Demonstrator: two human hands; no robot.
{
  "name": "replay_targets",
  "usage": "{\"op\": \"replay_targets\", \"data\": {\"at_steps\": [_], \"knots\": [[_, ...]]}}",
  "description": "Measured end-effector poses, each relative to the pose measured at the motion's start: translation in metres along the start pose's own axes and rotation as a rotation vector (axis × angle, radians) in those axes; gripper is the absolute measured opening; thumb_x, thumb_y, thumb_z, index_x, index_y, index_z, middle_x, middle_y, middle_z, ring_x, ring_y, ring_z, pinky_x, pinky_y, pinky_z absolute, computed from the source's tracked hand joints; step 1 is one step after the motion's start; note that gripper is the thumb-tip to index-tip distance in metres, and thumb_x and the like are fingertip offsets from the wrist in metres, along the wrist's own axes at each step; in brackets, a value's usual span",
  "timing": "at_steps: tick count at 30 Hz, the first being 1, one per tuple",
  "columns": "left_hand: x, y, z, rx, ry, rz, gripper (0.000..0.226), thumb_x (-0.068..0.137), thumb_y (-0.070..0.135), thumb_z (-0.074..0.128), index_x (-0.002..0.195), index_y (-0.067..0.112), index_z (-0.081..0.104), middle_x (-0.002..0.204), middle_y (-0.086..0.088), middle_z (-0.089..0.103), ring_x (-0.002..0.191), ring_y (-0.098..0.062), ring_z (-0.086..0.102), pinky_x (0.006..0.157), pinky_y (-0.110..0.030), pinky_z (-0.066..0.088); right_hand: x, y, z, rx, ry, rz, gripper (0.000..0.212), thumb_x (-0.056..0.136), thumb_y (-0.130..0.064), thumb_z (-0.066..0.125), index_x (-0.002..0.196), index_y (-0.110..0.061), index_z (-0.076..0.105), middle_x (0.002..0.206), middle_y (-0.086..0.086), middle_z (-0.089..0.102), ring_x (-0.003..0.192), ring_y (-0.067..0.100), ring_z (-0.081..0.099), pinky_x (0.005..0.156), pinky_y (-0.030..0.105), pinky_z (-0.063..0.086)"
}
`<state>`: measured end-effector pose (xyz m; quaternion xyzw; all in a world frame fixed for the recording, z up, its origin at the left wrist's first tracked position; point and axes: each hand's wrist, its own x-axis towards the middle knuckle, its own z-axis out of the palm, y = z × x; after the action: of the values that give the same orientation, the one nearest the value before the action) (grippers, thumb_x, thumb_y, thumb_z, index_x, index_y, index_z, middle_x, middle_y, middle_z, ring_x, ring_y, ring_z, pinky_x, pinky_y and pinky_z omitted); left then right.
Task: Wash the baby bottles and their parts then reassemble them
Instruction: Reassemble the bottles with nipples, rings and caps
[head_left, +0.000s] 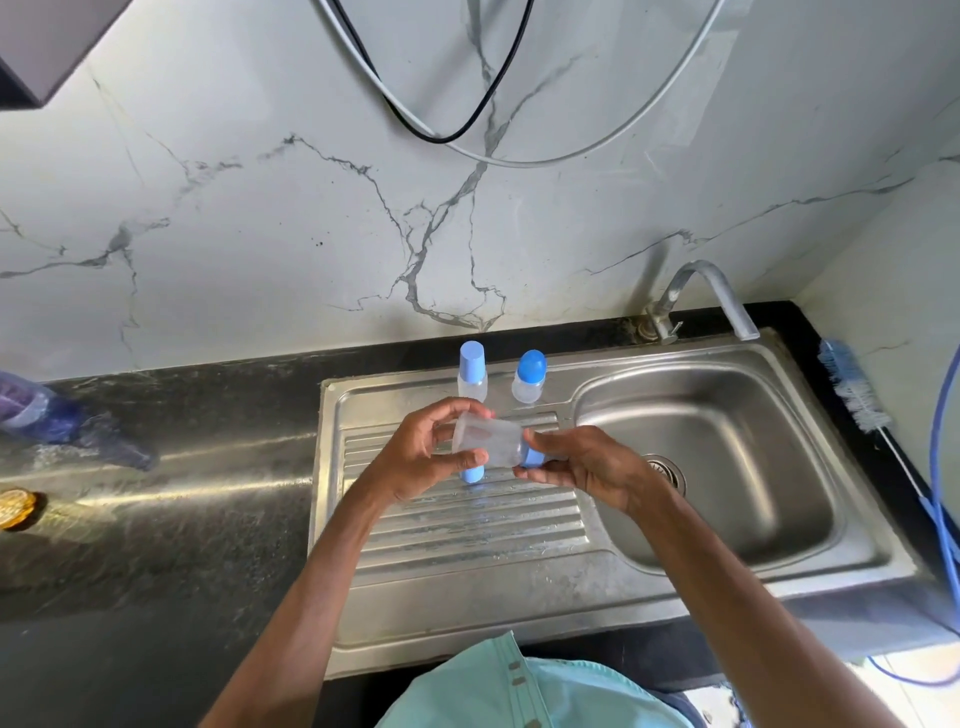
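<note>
I hold a clear baby bottle (491, 441) sideways over the steel drainboard (467, 525). My left hand (426, 457) grips its clear body, fingers curled round the base end. My right hand (587, 467) pinches the blue collar (532, 457) at its neck end. A blue part (471, 474) shows just under my left thumb, on or above the drainboard; I cannot tell which. Behind my hands two more bottles stand upright: a tall slim one with a light blue cap (472, 371) and a short one with a round darker blue cap (530, 376).
The sink basin (737, 467) with its drain lies to the right, under a steel tap (706, 299). A blue and white bottle brush (852, 387) lies on the black counter at the far right. Purple-blue cloth (67, 426) and a gold object (15, 506) sit at the left.
</note>
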<state>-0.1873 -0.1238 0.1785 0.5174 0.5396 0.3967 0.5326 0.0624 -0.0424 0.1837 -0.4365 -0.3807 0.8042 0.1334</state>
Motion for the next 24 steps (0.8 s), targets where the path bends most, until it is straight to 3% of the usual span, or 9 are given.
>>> {"op": "replay_targets", "data": {"at_steps": [3,6,10,14,16,19,21,24], "knots": [[0.004,-0.009,-0.002,0.352,-0.059,-0.118,0.055,0.078,0.029,0.09,0.125,0.028,0.06,0.132,0.011,0.064,0.126,-0.011,0.057,0.107,-0.041,0.05,0.015,0.008,0.006,-0.394,0.146,-0.161,0.031,0.087,-0.026,0.084,0.111,-0.008,0.076,0.098,0.011,0.08,0.091,0.024,0.078,0.08,0.032,0.064],[0.007,-0.024,0.005,0.515,-0.023,-0.109,0.066,0.072,0.045,0.089,0.127,0.032,0.056,0.126,0.014,0.066,0.115,-0.009,0.061,0.096,-0.034,0.05,0.037,0.011,0.017,-0.553,0.165,-0.228,0.039,0.079,-0.03,0.091,0.11,-0.012,0.075,0.094,0.005,0.081,0.085,0.021,0.079,0.073,0.035,0.064],[0.003,-0.044,-0.001,0.457,0.165,-0.147,0.061,0.079,0.042,0.086,0.131,0.029,0.058,0.121,0.012,0.069,0.107,-0.008,0.064,0.08,-0.017,0.044,0.07,0.023,0.017,-0.482,0.131,-0.216,0.068,0.072,-0.036,0.095,0.129,-0.016,0.064,0.115,0.003,0.076,0.102,0.021,0.075,0.089,0.043,0.063],[-0.008,-0.063,-0.017,0.4,0.316,-0.22,0.058,0.081,0.038,0.086,0.129,0.023,0.058,0.119,0.01,0.069,0.106,-0.009,0.065,0.075,-0.013,0.043,0.11,0.061,0.011,-1.096,0.177,-0.294,0.086,0.073,-0.024,0.093,0.147,-0.013,0.05,0.144,0.01,0.053,0.132,0.027,0.052,0.11,0.035,0.043],[-0.012,-0.071,-0.023,0.404,0.331,-0.25,0.055,0.08,0.039,0.087,0.126,0.026,0.058,0.116,0.011,0.069,0.103,-0.008,0.066,0.074,-0.016,0.045,0.127,0.085,0.012,-1.222,0.13,-0.291,0.087,0.075,-0.023,0.09,0.15,-0.014,0.047,0.147,0.015,0.047,0.135,0.032,0.046,0.113,0.039,0.039],[-0.015,-0.077,-0.028,0.396,0.324,-0.261,0.055,0.078,0.038,0.088,0.125,0.03,0.059,0.114,0.017,0.07,0.102,-0.004,0.067,0.079,-0.021,0.048,0.142,0.106,0.017,-1.228,0.148,-0.307,0.068,0.084,-0.023,0.082,0.146,-0.015,0.053,0.14,0.016,0.05,0.129,0.036,0.05,0.107,0.041,0.043],[-0.015,-0.077,-0.028,0.391,0.319,-0.259,0.057,0.078,0.037,0.088,0.126,0.03,0.059,0.115,0.017,0.069,0.103,0.0,0.066,0.08,-0.018,0.047,0.146,0.111,0.017,-1.177,0.19,-0.335,0.055,0.087,-0.023,0.079,0.138,-0.013,0.06,0.131,0.014,0.059,0.124,0.035,0.055,0.101,0.037,0.043],[-0.016,-0.076,-0.03,0.427,0.304,-0.245,0.06,0.077,0.038,0.089,0.129,0.03,0.06,0.117,0.018,0.068,0.105,0.004,0.062,0.081,-0.012,0.044,0.143,0.104,0.01,-0.933,0.326,-0.351,0.047,0.079,-0.02,0.086,0.123,-0.013,0.07,0.114,0.008,0.07,0.103,0.027,0.067,0.091,0.039,0.055]]}}
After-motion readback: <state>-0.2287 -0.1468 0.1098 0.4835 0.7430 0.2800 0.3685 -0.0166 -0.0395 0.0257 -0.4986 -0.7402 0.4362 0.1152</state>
